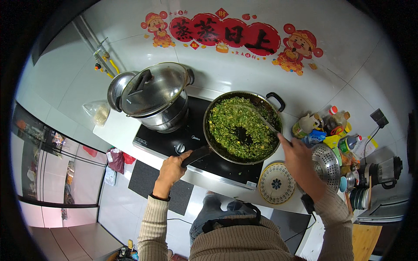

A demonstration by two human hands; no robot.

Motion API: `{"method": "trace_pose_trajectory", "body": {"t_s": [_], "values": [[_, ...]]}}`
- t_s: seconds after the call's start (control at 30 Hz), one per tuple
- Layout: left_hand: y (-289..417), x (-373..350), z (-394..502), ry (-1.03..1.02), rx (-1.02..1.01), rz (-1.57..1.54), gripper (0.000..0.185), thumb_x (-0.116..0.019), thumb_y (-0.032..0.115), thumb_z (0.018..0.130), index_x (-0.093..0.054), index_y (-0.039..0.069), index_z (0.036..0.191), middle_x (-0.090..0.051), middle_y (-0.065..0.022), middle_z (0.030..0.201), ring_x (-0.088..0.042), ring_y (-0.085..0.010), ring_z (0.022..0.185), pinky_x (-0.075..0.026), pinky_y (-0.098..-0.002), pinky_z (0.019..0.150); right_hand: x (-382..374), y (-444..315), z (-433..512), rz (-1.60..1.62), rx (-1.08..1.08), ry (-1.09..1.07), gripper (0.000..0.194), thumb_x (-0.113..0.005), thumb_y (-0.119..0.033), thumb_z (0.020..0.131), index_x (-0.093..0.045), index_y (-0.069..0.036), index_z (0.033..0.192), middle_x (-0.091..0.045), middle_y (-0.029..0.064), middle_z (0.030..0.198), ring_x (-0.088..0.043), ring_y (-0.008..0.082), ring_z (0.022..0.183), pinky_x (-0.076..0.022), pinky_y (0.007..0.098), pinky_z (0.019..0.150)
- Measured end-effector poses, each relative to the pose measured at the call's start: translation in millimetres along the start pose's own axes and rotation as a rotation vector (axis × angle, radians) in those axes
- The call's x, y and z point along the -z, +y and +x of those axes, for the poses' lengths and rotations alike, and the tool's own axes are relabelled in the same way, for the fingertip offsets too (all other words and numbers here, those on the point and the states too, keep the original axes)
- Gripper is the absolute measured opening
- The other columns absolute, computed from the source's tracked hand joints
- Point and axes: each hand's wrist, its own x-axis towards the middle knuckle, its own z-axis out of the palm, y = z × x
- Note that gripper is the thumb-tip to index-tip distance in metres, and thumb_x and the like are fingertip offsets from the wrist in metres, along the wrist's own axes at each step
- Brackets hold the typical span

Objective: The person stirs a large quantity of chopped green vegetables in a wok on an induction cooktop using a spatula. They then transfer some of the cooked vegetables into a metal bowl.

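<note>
A wok (207, 137) sits on the right side of a black Midea cooktop (163, 143). Chopped greens with small yellow bits (225, 130) fill it, with a dark gap near their middle. My left hand (173, 168) is closed around the wok's long black handle (198, 154). In my right hand (296, 155) is the dark handle of a metal spatula (266, 122), which slants over the wok's right side. Its blade is blurred and partly sunk in the greens. A patterned plate (277, 184) lies on the counter below my right hand.
A lidded steel steamer pot (156, 94) stands on the cooktop's left. Beyond it are a metal bowl (118, 86) and a plastic bag (99, 112). On the right are a perforated steel colander (326, 166), several bottles (338, 122) and a blender (385, 171). Red stickers with writing (225, 34) cover the wall.
</note>
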Motion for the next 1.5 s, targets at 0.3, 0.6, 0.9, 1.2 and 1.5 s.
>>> {"method": "trace_pose_trajectory", "body": {"t_s": [0.3,0.6,0.9,1.2,1.5], "values": [[-0.2,-2.2,0.2,0.009,0.001,0.014,0.073,-0.072,-0.002,0.07,-0.062,0.023,0.138,-0.071,-0.0215,0.088,-0.071,-0.0369,0.08,-0.057,-0.0437,0.075,-5.9,26.8,-28.8,0.047,0.039,-0.393,0.058,-0.059,0.001,0.088,-0.053,-0.012,0.144,-0.062,0.016,0.089,-0.066,0.0335,0.086,-0.056,0.0437,0.071],[1.3,-0.3,-0.8,0.025,-0.002,0.015,0.071,-0.071,0.0,0.071,-0.063,0.024,0.137,-0.071,-0.0197,0.085,-0.07,-0.037,0.078,-0.057,-0.0445,0.073,138.2,69.3,-9.9,-0.099,0.177,-0.21,0.049,-0.067,-0.003,0.073,-0.074,-0.017,0.119,-0.063,0.0105,0.091,-0.064,0.0294,0.098,-0.0533,0.0398,0.076],[-0.5,-0.8,-0.6,0.038,-0.023,0.02,0.071,-0.07,0.0,0.071,-0.063,0.025,0.136,-0.071,-0.019,0.082,-0.07,-0.0363,0.075,-0.057,-0.0439,0.072,27.9,74.9,12.5,0.24,-0.022,-0.208,0.042,-0.066,-0.006,0.086,-0.067,-0.009,0.127,-0.068,0.0194,0.1,-0.065,0.0382,0.098,-0.0524,0.0451,0.083],[-2.2,-5.9,-0.9,0.031,-0.018,0.058,0.07,-0.07,-0.002,0.074,-0.061,0.023,0.139,-0.071,-0.0197,0.084,-0.071,-0.0348,0.073,-0.057,-0.0439,0.071,39.4,93.7,89.2,0.348,-0.28,-0.564,0.032,-0.059,-0.014,0.096,-0.067,-0.003,0.125,-0.07,0.0208,0.085,-0.069,0.0294,0.076,-0.0514,0.0422,0.071],[-4.7,-5.3,-1.6,0.052,-0.14,0.177,0.069,-0.069,0.0,0.075,-0.058,0.013,0.142,-0.07,-0.0176,0.081,-0.068,-0.0328,0.069,-0.057,-0.0405,0.067,-18.0,75.3,128.6,0.484,0.125,-0.414,0.04,-0.06,-0.012,0.096,-0.064,-0.008,0.135,-0.07,0.0159,0.081,-0.067,0.0261,0.068,-0.0551,0.0409,0.068]]}}
